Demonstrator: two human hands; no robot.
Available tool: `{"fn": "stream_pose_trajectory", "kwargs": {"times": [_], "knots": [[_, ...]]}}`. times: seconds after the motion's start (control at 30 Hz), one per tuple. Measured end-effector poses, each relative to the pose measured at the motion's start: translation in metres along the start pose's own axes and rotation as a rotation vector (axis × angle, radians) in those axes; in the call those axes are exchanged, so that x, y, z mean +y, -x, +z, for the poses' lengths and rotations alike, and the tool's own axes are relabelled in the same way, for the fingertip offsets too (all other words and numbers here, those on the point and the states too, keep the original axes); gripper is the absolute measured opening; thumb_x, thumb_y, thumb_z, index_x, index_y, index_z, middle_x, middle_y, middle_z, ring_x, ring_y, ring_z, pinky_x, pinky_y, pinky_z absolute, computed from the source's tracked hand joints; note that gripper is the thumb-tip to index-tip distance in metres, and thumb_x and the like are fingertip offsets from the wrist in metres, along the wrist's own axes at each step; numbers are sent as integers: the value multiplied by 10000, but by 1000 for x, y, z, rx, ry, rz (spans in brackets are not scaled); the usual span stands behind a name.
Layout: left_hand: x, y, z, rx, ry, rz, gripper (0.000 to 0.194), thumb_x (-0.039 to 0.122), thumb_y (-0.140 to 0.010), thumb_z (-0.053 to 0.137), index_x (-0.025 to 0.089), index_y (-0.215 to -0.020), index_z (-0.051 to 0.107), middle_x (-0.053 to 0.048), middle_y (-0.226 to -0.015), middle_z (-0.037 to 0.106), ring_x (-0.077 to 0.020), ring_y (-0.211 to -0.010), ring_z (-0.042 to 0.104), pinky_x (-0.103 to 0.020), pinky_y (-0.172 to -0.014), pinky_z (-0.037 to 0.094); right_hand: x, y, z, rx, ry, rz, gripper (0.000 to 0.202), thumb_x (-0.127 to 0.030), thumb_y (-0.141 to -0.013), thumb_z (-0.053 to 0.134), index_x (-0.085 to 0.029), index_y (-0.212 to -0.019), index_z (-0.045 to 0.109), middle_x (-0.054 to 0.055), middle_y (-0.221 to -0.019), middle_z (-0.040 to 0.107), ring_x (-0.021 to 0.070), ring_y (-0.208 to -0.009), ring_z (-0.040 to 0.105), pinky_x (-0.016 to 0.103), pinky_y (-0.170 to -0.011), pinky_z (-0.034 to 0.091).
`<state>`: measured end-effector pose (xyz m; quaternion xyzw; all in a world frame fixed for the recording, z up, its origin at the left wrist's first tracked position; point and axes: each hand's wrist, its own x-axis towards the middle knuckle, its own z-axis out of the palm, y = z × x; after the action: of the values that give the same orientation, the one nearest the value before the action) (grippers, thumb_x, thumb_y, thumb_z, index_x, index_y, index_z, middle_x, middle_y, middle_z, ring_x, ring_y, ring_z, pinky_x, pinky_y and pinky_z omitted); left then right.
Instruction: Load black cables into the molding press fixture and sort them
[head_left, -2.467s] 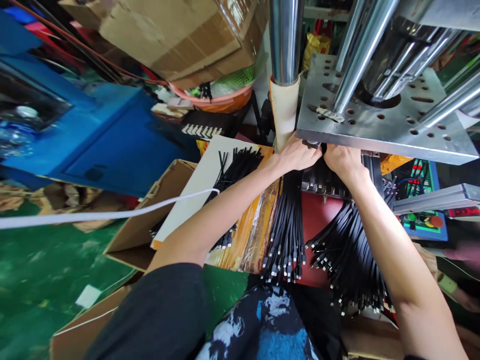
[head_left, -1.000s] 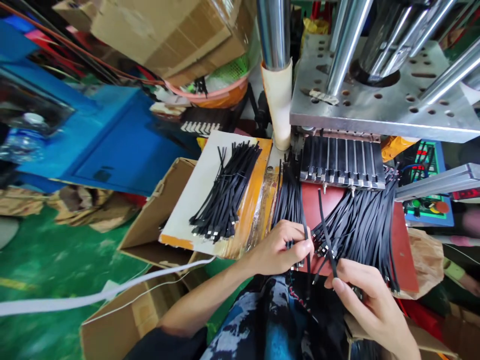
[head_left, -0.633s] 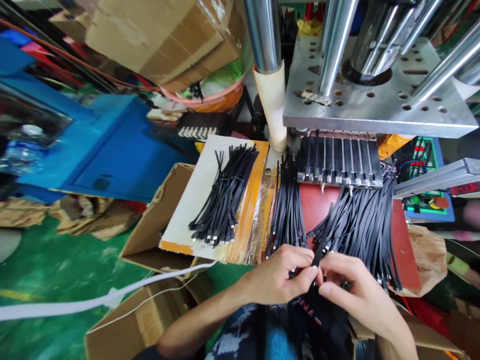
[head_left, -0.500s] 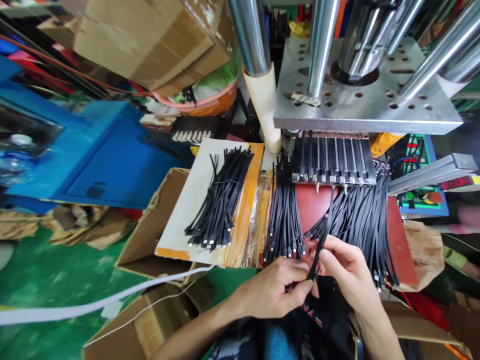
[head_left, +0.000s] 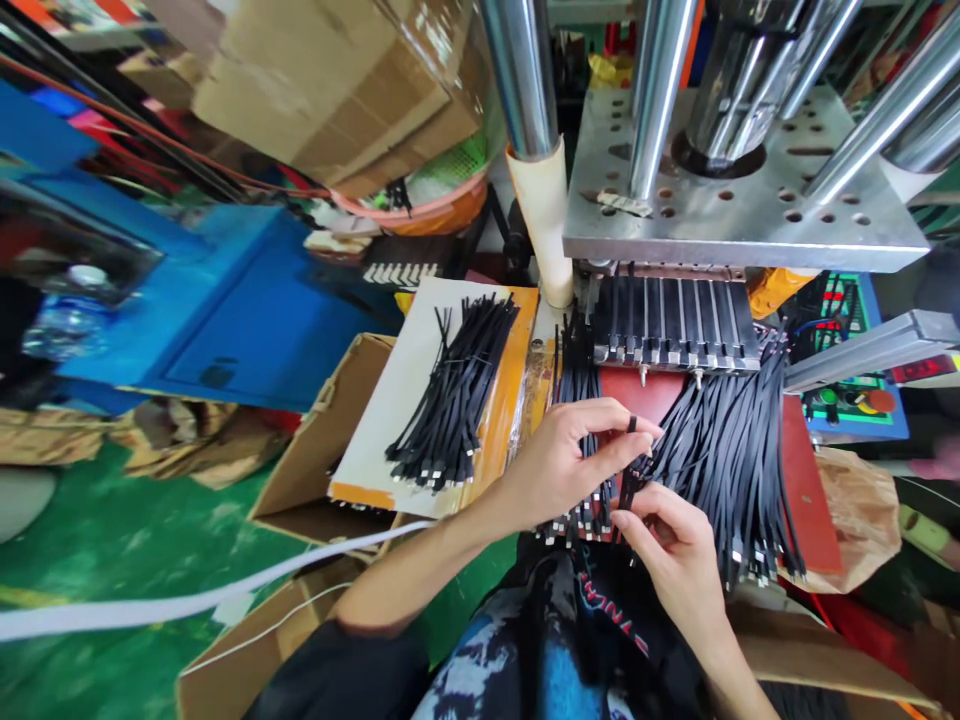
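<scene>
My left hand [head_left: 574, 460] reaches over the middle bunch of black cables [head_left: 579, 375], its thumb and fingers pinching a short dark piece of flat black cable [head_left: 633, 424]. Close below it, my right hand [head_left: 671, 540] is closed on a black cable [head_left: 628, 490] in front of my body. Whether both hands grip the same cable cannot be made out. To the right lies a large bundle of black cables [head_left: 739, 460] with small metal plug ends. Behind my hands, a slotted metal fixture [head_left: 679, 325] holds several black cables side by side.
Above the fixture hangs a thick steel press plate [head_left: 742, 225] on shiny columns. Another cable bundle [head_left: 457, 390] rests on a white board [head_left: 405, 370] at left, over an open cardboard box [head_left: 322, 430]. A button panel [head_left: 855, 400] stands at right, near brown paper [head_left: 862, 510].
My left hand has moved up and forward, from near my lap to above the middle cables. My right hand has shifted slightly down and left. The whole view has shifted a little.
</scene>
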<state>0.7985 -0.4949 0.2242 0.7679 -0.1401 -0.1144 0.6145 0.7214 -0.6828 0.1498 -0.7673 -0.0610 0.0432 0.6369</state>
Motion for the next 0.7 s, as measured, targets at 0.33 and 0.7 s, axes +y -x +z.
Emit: {"fn": "stream_pose_trajectory", "kwargs": {"times": [0.33, 0.7], "knots": [[-11, -8, 0, -136, 151, 5, 167, 342, -903, 860, 185, -957, 873, -63, -921, 783, -167, -831, 733, -253, -742, 547, -10, -14, -12, 181, 29, -157, 125, -190, -958, 757, -300, -971, 812, 1, -852, 710, 145, -644, 583, 266, -537, 428], [-20, -65, -9, 240, -223, 293, 166, 305, -949, 803, 185, -835, 819, -49, -972, 752, -172, -918, 710, -314, -879, 569, 5, -29, 2, -196, 31, 110, 400, -438, -1030, 651, -209, -711, 573, -20, -698, 548, 132, -616, 509, 258, -552, 386]]}}
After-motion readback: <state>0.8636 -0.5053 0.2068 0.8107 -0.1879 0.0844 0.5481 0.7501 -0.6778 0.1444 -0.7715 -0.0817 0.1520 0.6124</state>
